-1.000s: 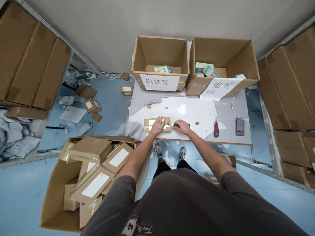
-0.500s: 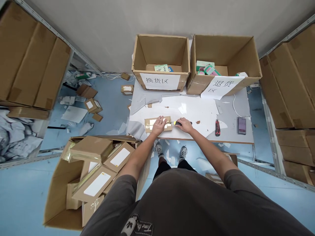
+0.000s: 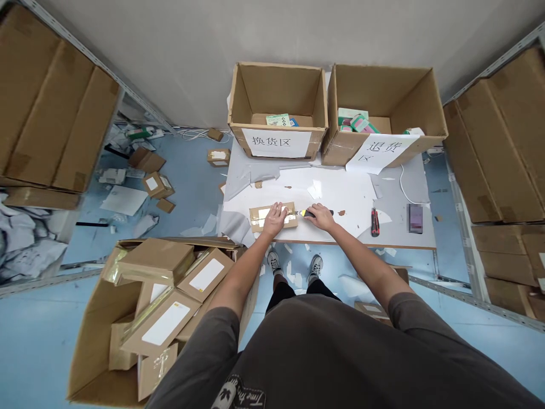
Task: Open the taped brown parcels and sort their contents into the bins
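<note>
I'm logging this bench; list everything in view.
Table: 1, white-grey, centre
Carton: 1, brown, under left hand
Cutter: 1, yellow, black, in right hand
Tool: 1, red, black, table right
Phone: 1, purplish, table right
Labelled boxes: 2, brown, table back
Packs: several, mixed, labelled boxes
Scraps: several, white, table, floor
Parcels: several, brown, floor box
Shelved cartons: several, brown, both sides
Shoes: 2, grey, floor
Left hand: 1, bare, on carton
Right hand: 1, bare, round cutter
</note>
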